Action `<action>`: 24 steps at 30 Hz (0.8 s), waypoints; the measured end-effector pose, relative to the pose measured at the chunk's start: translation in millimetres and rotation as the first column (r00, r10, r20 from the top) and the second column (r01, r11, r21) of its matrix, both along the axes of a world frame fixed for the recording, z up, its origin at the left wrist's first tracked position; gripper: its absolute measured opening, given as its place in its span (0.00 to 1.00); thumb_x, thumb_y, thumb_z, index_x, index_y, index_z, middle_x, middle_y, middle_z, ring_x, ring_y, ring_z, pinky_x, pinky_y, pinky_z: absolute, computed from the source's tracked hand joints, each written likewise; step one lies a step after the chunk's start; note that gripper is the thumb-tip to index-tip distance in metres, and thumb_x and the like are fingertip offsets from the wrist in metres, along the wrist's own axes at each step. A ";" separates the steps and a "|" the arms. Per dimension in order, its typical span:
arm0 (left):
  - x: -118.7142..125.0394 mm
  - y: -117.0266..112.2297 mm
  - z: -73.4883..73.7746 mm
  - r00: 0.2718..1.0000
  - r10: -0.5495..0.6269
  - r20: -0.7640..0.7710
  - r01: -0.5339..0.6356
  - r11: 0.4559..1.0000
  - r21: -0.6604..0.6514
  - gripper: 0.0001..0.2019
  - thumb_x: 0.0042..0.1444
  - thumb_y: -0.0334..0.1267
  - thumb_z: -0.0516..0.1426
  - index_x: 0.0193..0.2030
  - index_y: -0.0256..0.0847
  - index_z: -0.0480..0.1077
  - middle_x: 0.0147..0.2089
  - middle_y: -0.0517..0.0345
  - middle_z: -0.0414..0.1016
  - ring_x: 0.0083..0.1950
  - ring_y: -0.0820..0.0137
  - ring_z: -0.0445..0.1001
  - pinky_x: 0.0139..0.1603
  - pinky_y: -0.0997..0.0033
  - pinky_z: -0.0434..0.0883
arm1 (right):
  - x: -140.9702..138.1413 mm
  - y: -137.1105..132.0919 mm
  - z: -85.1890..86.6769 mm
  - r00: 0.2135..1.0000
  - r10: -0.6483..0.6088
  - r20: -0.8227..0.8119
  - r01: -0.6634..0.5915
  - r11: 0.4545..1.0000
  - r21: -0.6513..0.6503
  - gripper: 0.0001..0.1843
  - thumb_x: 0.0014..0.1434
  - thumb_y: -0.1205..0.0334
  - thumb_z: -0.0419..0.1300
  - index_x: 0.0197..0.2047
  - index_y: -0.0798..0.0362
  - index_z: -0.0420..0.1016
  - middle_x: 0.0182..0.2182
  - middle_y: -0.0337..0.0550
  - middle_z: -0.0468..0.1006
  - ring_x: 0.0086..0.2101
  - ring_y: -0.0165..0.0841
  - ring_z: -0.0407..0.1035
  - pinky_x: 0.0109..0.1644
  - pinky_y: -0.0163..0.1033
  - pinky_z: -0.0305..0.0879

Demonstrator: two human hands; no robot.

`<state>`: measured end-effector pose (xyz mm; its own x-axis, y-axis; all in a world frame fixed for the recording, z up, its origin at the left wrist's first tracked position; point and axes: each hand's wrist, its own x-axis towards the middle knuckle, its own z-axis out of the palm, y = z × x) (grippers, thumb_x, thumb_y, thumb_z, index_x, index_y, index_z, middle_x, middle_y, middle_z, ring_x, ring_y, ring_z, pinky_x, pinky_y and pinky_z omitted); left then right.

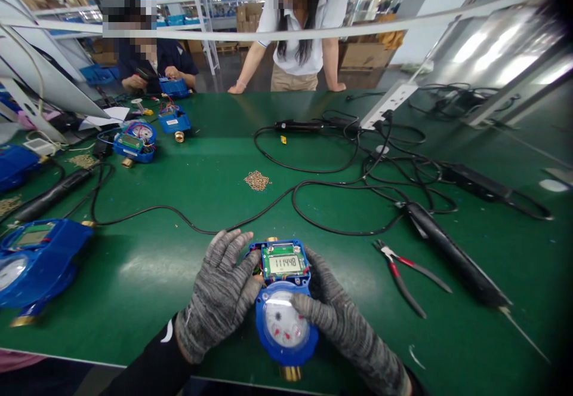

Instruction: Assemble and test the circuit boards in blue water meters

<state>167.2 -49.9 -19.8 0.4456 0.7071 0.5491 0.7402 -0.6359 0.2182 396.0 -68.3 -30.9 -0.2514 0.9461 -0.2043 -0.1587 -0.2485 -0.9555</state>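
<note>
The left hand (219,297), in a grey glove, is lying flat against the left side of the meter (284,291). Its fingers (233,246) are spreading apart, and their tips are reaching the upper left corner of the green display (285,263), which is reading 111448. The right hand (340,318), also gloved, is closing on the meter from the right. Its fingers (308,307) are curling together over the round dial (281,324), while the thumb is running up beside the display. The blue meter is sitting on the green table (188,205) between both sets of fingers, with its brass end (290,373) pointing toward the person.

Right of the right fingers, near but apart, red-handled pliers (405,270) are lying with their handles spread. A black screwdriver (452,258) is lying just beyond them. Beyond the left fingertips, a small pile of screws (256,180) is sitting among black cables (313,223). Well left of the left fingers, a second meter (36,258) is resting.
</note>
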 end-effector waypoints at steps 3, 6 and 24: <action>5.4 9.5 2.2 1.000 0.009 0.025 -0.008 0.998 -0.065 0.10 0.64 0.30 0.54 0.49 0.32 0.72 0.62 0.39 0.70 0.68 0.49 0.62 0.67 0.32 0.62 | -0.4 0.2 -1.4 1.000 -0.003 0.004 0.003 1.000 -0.029 0.44 0.54 0.49 0.69 0.67 0.45 0.52 0.66 0.54 0.64 0.62 0.49 0.63 0.67 0.60 0.55; 8.7 19.8 2.4 0.999 -0.014 0.046 0.021 0.989 -0.145 0.10 0.66 0.30 0.51 0.47 0.33 0.73 0.59 0.41 0.74 0.67 0.52 0.64 0.66 0.35 0.66 | -1.1 0.2 -1.9 1.000 -0.004 -0.031 0.002 0.999 -0.054 0.45 0.53 0.49 0.70 0.67 0.46 0.52 0.65 0.54 0.65 0.62 0.49 0.63 0.67 0.60 0.56; -10.9 -19.7 7.5 0.990 0.062 -0.130 -0.057 0.997 0.042 0.14 0.62 0.34 0.57 0.54 0.36 0.72 0.65 0.41 0.67 0.70 0.48 0.60 0.68 0.35 0.60 | -2.4 -0.5 -0.8 0.997 -0.023 -0.077 0.020 0.999 -0.039 0.42 0.53 0.50 0.70 0.66 0.45 0.56 0.64 0.53 0.68 0.60 0.48 0.66 0.66 0.58 0.58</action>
